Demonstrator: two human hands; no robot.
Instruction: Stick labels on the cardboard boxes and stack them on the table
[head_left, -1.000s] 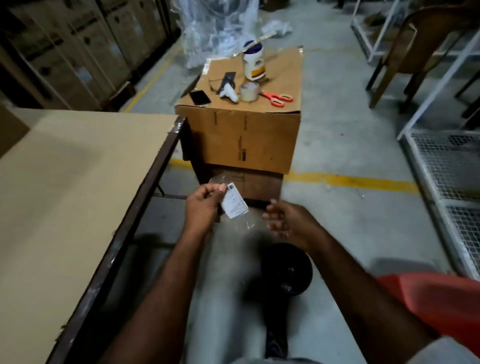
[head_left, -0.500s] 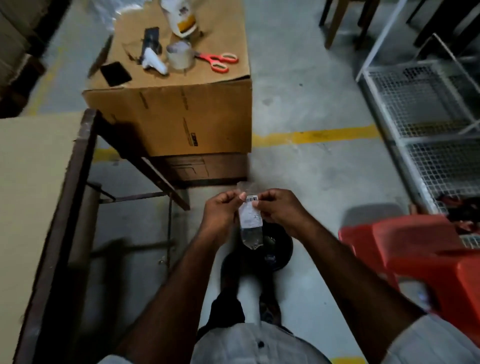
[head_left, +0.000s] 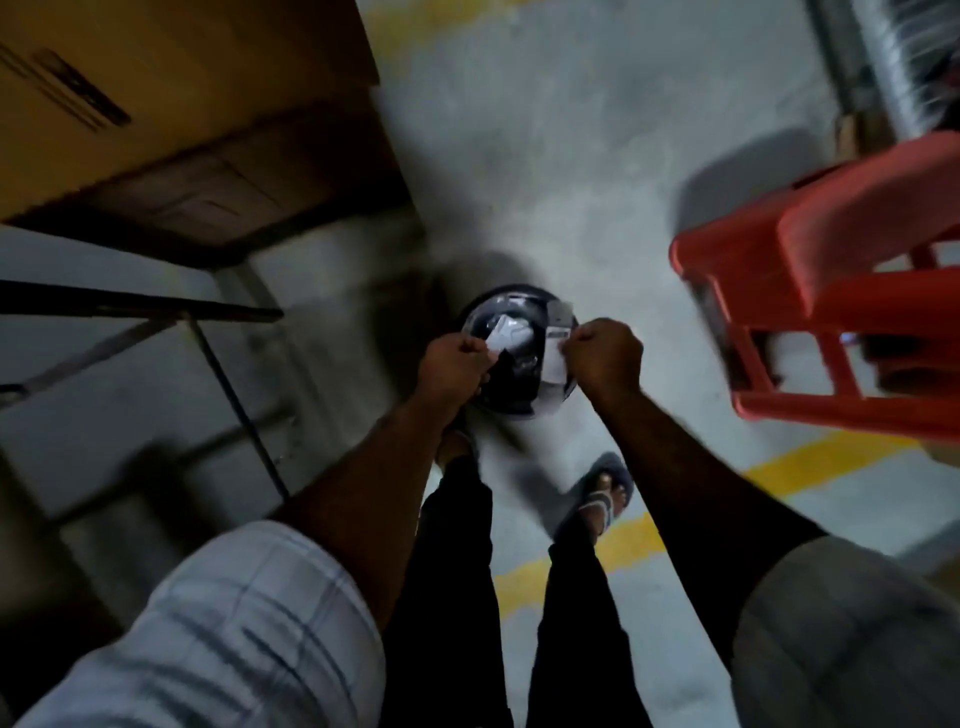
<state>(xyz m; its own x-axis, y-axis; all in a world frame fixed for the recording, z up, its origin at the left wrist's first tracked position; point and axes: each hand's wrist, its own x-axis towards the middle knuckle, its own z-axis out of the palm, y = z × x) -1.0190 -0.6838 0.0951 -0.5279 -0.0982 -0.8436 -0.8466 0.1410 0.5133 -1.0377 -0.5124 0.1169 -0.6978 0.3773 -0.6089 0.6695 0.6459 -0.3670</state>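
I look straight down. My left hand (head_left: 454, 364) pinches a small pale peeled sheet (head_left: 501, 340), blurred. My right hand (head_left: 605, 358) pinches a white label strip (head_left: 555, 358) that hangs upright. The two pieces are apart, a short gap between them. Both hands hover over a round black bin (head_left: 519, 400) on the floor, with pale scraps inside it. A large cardboard box (head_left: 156, 78) fills the upper left, resting on a darker box (head_left: 234, 187).
A red plastic stool (head_left: 831, 291) stands on the right. The table's dark metal frame (head_left: 130, 306) runs along the left. My sandalled feet (head_left: 597, 499) stand just below the bin, near a yellow floor line (head_left: 597, 551). A wire rack (head_left: 893, 62) is at the top right.
My view has tipped down from the box top to the floor. Both hands held one label together; now they have pulled apart, each with a piece, above the bin.
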